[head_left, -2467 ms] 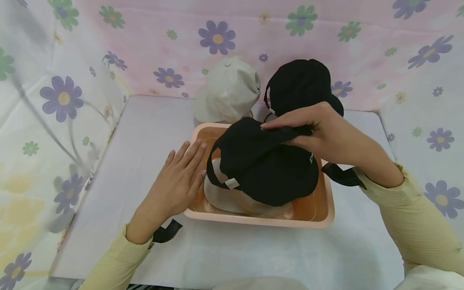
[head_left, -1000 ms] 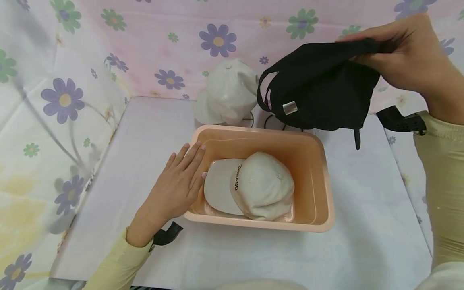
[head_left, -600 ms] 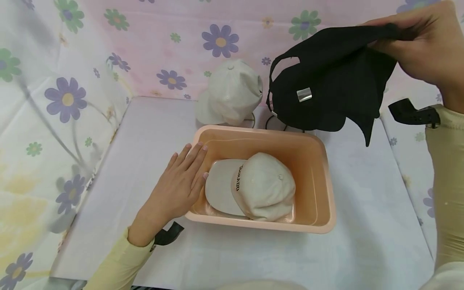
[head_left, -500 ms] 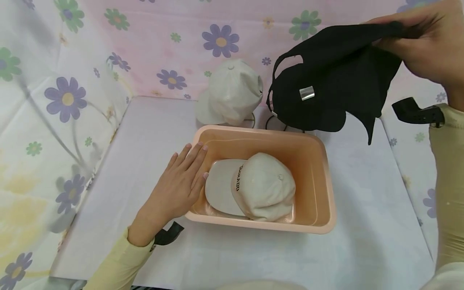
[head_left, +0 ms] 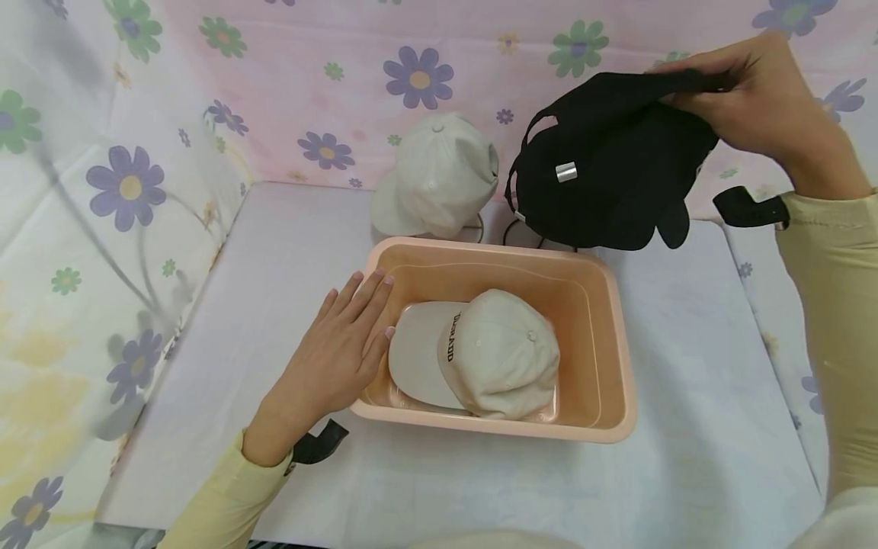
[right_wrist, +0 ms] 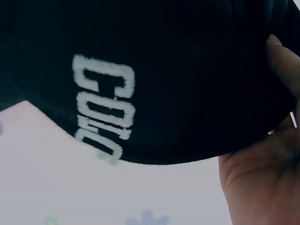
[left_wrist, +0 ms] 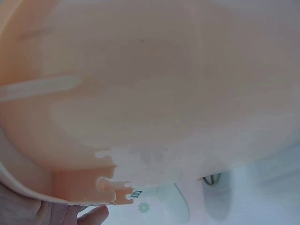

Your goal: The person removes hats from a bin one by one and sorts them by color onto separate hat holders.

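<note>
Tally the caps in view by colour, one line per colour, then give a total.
White caps: 2, one in the tub at, one behind the tub at.
Black caps: 1 that can be told, held by the right hand at; another may be hidden behind it.
Total: 3 caps.

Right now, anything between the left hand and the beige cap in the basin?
Only the peach basin's near-left rim: the left hand lies flat across it, fingertips beside the beige cap brim. Nothing covers the cap; the right hand holds the black cap well away.
</note>
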### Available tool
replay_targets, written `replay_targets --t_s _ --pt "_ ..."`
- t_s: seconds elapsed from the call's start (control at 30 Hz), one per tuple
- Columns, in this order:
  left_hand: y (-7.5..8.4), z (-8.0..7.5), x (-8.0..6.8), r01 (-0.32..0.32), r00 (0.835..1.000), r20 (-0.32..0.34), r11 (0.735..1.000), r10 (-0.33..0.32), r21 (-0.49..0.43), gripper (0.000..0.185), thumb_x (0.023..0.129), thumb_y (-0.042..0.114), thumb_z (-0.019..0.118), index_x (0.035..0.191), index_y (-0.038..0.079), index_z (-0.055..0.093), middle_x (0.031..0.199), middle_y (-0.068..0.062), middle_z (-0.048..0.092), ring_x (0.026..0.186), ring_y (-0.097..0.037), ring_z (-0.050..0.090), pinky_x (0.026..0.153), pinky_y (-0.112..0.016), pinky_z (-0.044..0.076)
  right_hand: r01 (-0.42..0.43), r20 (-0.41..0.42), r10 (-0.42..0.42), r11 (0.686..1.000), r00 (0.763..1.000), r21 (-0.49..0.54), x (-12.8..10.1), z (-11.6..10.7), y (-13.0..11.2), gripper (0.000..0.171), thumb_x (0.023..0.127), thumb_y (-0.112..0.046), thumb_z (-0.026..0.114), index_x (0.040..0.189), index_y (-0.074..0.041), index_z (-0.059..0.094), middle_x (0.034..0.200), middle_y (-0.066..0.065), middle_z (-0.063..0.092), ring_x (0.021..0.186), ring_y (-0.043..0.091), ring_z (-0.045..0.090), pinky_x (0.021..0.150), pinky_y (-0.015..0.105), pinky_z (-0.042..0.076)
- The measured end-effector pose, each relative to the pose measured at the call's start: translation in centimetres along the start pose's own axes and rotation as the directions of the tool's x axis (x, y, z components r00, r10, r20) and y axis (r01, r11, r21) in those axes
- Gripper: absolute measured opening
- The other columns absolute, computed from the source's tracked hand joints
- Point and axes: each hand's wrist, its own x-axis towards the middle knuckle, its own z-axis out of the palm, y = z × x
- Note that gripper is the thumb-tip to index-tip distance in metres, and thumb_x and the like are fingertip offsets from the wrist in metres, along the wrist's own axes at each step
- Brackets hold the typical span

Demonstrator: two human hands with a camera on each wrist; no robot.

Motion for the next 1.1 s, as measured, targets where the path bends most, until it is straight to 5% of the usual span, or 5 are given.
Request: replay_targets --t_s 0.3,0.63,1.1 --pt "-0.1 0.1 0.0 -0.009 1.0 -0.005 1.0 0.009 -0.005 0.06 0.11 0.032 0.039 0.161 0.005 0.024 0.169 -0.011 0.02 0.156 -0.038 0.016 0.122 -0.062 0.017 -0.015 0.064 0.005 0.988 0.998 0.151 1.7 3.0 2.3 0.03 0.095 0.002 0.066 0.123 -0.009 0.075 0.094 -0.03 0.067 0.076 -0.004 0.063 0.074 0.004 0.047" --pt "-0.1 0.1 0.0 0.007 1.0 0.022 1.0 -0.007 -0.003 0.061 0.11 0.034 0.039 0.162 0.007 0.022 0.17 -0.009 0.017 0.157 -0.036 0.012 0.123 -0.062 0.015 0.069 0.123 -0.075 0.996 0.99 0.051 2.6 4.9 3.0 0.033 0.094 -0.004 0.071 0.126 -0.013 0.074 0.109 -0.026 0.068 0.09 -0.007 0.062 0.077 0.005 0.046" --pt "-0.1 0.1 0.1 0.002 1.0 0.011 1.0 -0.002 -0.023 0.061 0.11 0.034 0.04 0.162 0.007 0.023 0.169 -0.011 0.019 0.156 -0.038 0.013 0.122 -0.063 0.016 0.0 0.2 0.004 1.0 0.98 -0.019 3.0 5.7 2.9 0.038 0.099 -0.017 0.068 0.137 -0.016 0.067 0.134 0.011 0.066 0.094 -0.009 0.058 0.081 0.007 0.045"
